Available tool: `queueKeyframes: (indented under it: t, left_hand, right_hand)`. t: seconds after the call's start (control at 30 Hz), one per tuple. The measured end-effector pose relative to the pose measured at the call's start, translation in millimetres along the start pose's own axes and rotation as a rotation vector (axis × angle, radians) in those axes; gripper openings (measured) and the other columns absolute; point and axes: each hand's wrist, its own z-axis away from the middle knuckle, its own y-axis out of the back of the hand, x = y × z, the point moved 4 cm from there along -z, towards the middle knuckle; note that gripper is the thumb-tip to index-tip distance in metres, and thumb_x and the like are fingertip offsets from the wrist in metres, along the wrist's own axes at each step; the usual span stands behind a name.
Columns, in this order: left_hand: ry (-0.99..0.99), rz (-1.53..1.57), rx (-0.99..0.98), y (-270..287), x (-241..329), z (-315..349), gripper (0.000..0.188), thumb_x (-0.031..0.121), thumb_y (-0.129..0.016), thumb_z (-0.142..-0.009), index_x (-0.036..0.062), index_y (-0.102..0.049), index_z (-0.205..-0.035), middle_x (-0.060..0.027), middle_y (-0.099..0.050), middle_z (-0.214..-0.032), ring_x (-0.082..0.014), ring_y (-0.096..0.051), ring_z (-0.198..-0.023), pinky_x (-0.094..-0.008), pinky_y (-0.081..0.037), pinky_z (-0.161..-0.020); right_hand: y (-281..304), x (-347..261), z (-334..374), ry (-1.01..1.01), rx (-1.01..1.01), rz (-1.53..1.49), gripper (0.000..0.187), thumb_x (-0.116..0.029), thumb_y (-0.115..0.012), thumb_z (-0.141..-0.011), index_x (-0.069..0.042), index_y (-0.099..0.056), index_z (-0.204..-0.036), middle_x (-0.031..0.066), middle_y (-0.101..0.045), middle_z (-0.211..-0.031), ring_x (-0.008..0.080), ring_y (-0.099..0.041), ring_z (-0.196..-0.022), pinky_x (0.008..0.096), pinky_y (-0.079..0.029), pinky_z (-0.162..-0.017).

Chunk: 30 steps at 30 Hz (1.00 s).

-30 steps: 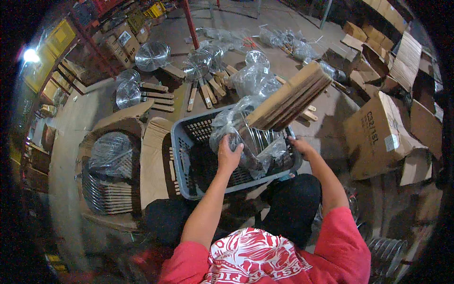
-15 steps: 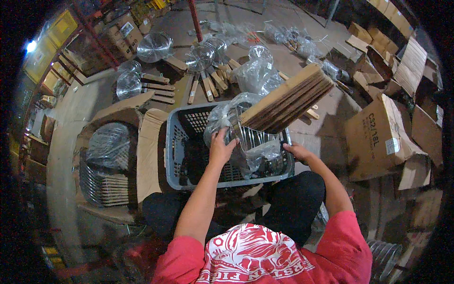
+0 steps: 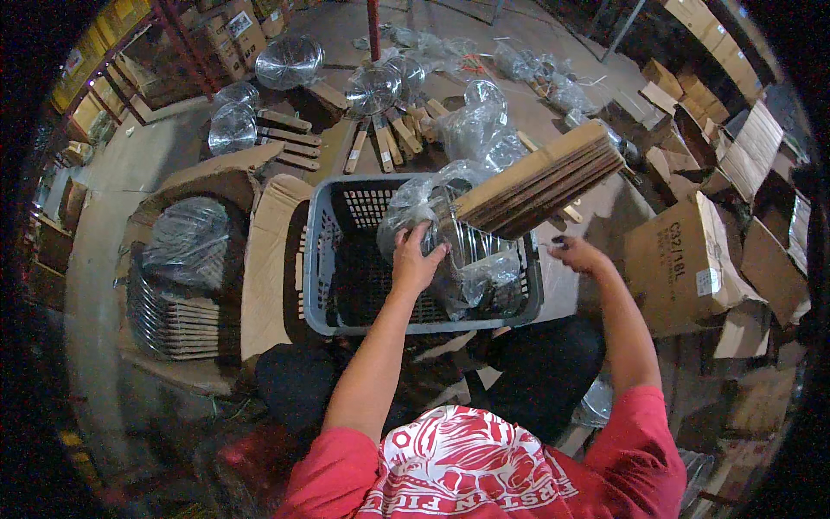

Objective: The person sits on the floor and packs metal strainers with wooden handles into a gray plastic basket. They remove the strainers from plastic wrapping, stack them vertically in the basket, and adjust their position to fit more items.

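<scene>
A gray plastic crate (image 3: 318, 324) stands in front of my knees. Leaning in its right half is a nested bundle of wire skimmers (image 3: 484, 246), whose stacked flat wooden handles (image 3: 540, 177) stick up over the far right corner. Clear plastic wrap (image 3: 406, 208) is bunched around the metal heads. My left hand (image 3: 417, 259) grips the wrapped side of the bundle, thumb apart from the fingers. Just beyond the crate's right rim is my right hand (image 3: 581, 256), its fingers curled in a pinch; a small dark thing shows at the fingertips, too small to name.
An open carton (image 3: 268, 259) at left holds more wrapped skimmers (image 3: 186, 285). Beyond the crate, several loose skimmers (image 3: 373, 91) and plastic-wrapped bundles (image 3: 471, 130) lie on the floor. Torn cartons (image 3: 683, 259) crowd the right side. A red post (image 3: 373, 30) rises at the back.
My right hand has left the crate's right rim and moved a little right and up, its fingers now curled. My left hand stays on the bundle. The view has shifted slightly.
</scene>
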Motion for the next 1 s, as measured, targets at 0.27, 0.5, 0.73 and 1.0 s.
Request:
queueKeyframes:
  t: [0.27, 0.5, 0.73, 1.0]
  left_hand:
    - [-0.011, 0.051, 0.033, -1, -3, 0, 0.06, 0.033, -0.078, -0.08, 0.015, -0.058, -0.133, -0.0247, -0.052, -0.134, -0.0421, -0.054, -0.122, -0.0466, -0.046, -0.102]
    - [0.114, 0.122, 0.131, 9, -2, 9, 0.036, 0.024, -0.071, -0.086, 0.0033, -0.064, -0.115, -0.0194, -0.068, -0.106, -0.0342, -0.066, -0.1, -0.0407, -0.051, -0.087]
    - [0.237, 0.404, 0.297, 11, -31, 7, 0.026, 0.018, -0.062, -0.094, -0.004, -0.062, -0.107, -0.0188, -0.069, -0.097, -0.0279, -0.064, -0.088, -0.0396, -0.048, -0.081]
    - [0.493, 0.632, 0.31, 3, -56, 14, 0.027, 0.013, -0.056, -0.096, -0.0038, -0.055, -0.116, -0.0188, -0.063, -0.115, -0.0268, -0.061, -0.1, -0.0391, -0.047, -0.087]
  right_hand:
    - [35, -156, 90, 0.548, 0.6, 0.219, 0.048, -0.031, -0.068, -0.088, -0.012, -0.057, -0.131, 0.0157, -0.057, -0.137, 0.0411, -0.051, -0.127, 0.0515, -0.043, -0.103]
    - [5, -174, 67, 0.658, 0.838, 0.652, 0.064, -0.023, -0.069, -0.084, -0.026, -0.048, -0.145, 0.006, -0.04, -0.154, 0.036, -0.028, -0.146, 0.0634, -0.02, -0.115]
    - [6, -166, 46, 0.606, 0.849, 0.618, 0.052, -0.014, -0.059, -0.088, -0.02, -0.054, -0.138, 0.0054, -0.043, -0.15, 0.0341, -0.03, -0.145, 0.0625, -0.025, -0.113]
    - [8, -164, 50, 0.595, 0.848, 0.654, 0.061, -0.016, -0.064, -0.085, -0.024, -0.049, -0.143, 0.0018, -0.043, -0.151, 0.0309, -0.031, -0.145, 0.0603, -0.032, -0.109]
